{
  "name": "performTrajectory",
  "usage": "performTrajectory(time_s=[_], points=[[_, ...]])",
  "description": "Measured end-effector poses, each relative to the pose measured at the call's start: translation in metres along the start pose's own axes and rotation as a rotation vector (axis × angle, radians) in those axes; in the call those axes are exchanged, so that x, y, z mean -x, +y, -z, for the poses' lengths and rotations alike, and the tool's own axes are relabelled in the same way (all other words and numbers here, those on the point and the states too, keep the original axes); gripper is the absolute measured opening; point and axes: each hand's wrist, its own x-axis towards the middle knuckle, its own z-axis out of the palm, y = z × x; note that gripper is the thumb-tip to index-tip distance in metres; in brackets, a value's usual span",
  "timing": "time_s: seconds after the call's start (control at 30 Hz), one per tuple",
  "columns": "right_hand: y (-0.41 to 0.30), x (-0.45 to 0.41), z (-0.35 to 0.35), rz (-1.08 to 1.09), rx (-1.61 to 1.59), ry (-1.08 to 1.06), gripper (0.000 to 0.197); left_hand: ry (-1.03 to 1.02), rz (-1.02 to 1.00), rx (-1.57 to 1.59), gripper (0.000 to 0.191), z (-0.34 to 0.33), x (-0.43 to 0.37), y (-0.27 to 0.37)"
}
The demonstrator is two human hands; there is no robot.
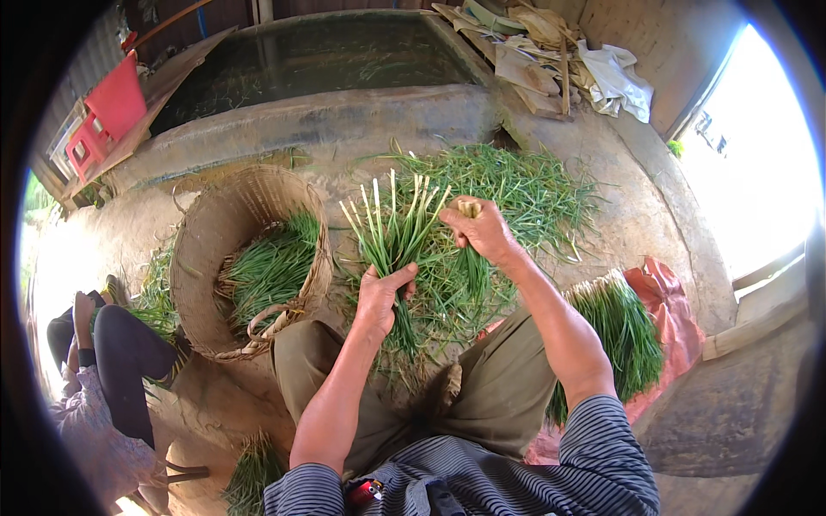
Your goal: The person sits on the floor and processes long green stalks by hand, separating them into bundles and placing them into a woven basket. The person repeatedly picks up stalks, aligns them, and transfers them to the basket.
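My left hand (379, 298) grips a loose bunch of green stalks (392, 242), probably chives or garlic chives, with the pale stem ends fanned upward and the green leaves hanging below. To its right, my right hand (483, 227) is closed around a smaller bunch (473, 267), whose pale ends poke out above the fist while its leaves hang down. The right thumb and forefinger are close to the outermost stalk of the left bunch; whether they touch it I cannot tell. Under both hands spreads a heap of loose green leaves (516, 187) on the concrete floor.
A tilted wicker basket (206, 258) with greens inside stands at left. A neat pile of stalks (616, 329) lies on red sheeting (677, 322) at right. Another person (122, 367) sits at far left. A water-filled concrete tank (310, 106) lies ahead; boards (529, 71) lean beside it.
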Motion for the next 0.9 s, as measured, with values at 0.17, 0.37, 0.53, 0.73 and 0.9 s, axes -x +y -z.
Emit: performTrajectory(time_s=[0.17, 0.37, 0.53, 0.73, 0.9], points=[[0.006, -0.012, 0.043, 0.054, -0.018, 0.428, 0.025, 0.023, 0.003, 0.048, 0.022, 0.003, 0.0, 0.003], [0.009, -0.019, 0.081, -0.002, 0.258, 0.677, 0.036, 0.022, -0.025, 0.016, 0.027, 0.004, 0.0, 0.005], [0.004, -0.006, 0.027, -0.108, -0.069, 0.225, 0.047, -0.007, -0.055, -0.037, 0.026, 0.0, 0.0, 0.001], [-0.009, -0.009, 0.012, -0.028, -0.396, 0.029, 0.021, 0.026, -0.024, 0.081, 0.029, -0.003, 0.002, 0.002], [-0.007, -0.004, 0.068, 0.134, -0.483, 0.174, 0.023, 0.103, -0.015, 0.154, 0.019, 0.006, -0.004, 0.015]])
